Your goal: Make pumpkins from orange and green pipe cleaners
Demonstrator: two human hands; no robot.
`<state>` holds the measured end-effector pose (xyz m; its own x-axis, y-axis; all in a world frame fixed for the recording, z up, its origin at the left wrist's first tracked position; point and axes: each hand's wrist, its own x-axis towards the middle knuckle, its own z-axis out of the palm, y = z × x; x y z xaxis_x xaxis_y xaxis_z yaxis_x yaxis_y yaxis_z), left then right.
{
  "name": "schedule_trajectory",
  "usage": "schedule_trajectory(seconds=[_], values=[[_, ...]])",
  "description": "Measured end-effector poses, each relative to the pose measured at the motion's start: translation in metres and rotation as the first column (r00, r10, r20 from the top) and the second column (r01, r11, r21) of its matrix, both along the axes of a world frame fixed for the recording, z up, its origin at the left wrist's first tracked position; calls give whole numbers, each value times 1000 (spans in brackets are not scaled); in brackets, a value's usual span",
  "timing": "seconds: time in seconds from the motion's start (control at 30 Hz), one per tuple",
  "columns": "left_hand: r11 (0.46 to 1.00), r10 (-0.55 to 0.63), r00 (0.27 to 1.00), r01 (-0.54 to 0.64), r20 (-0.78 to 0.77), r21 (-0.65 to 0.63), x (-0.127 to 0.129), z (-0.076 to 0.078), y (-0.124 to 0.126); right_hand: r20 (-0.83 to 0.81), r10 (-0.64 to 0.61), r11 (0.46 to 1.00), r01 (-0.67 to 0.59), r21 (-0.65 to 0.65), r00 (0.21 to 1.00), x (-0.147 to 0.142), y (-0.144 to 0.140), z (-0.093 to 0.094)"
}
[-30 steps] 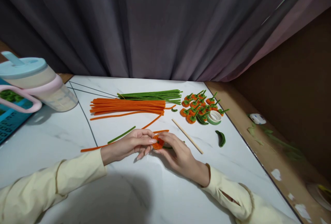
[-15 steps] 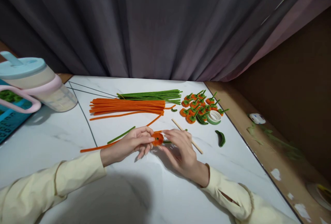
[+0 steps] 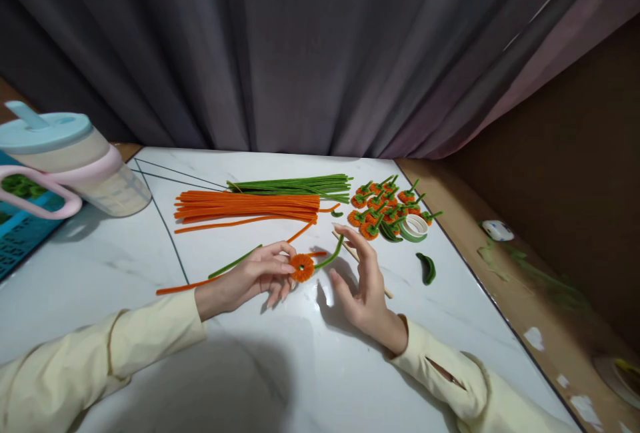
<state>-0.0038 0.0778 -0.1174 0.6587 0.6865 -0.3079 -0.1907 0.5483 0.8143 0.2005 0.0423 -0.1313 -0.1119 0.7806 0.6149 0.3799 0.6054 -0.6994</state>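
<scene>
My left hand (image 3: 270,270) pinches a small round orange pipe-cleaner pumpkin (image 3: 303,268) between thumb and fingers. Its ribbed face, with a small hole in the centre, is turned toward me. From just right of the pumpkin a green pipe cleaner (image 3: 330,260) curves upward; whether it is joined to the pumpkin I cannot tell. My right hand (image 3: 363,280) is beside it with thumb and index finger spread wide. The index fingertip is close to the top of the green pipe cleaner, and contact is unclear. Behind this hand lies a thin wooden stick (image 3: 353,246), partly covered.
Bundles of orange pipe cleaners (image 3: 245,206) and green pipe cleaners (image 3: 290,184) lie further back. Several finished pumpkins (image 3: 370,230) sit at the right, by a roll of green tape (image 3: 414,226) and a curled green piece (image 3: 427,268). A lidded cup (image 3: 100,173) stands left.
My right hand has moved away from the pumpkin and its fingers have spread. The green pipe cleaner now bends upward, and the pumpkin's face is turned slightly. My left hand keeps its hold.
</scene>
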Motion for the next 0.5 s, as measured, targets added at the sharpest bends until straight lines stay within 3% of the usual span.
schedule_trajectory(seconds=[0.27, 0.4, 0.5], values=[[1000, 23, 1000, -23, 5, -8, -2, -3, 2, -327, 101, 966, -171, -193, 940, 5, 11, -7], [1000, -1, 1000, 1, -5, 17, -1, -2, 2, -122, 177, 966, -196, -167, 977, 6, 10, -1], [997, 0, 998, 4, -59, 76, 1, 0, 0, 92, 204, 979, -205, 5, 975, 2, 6, 4]])
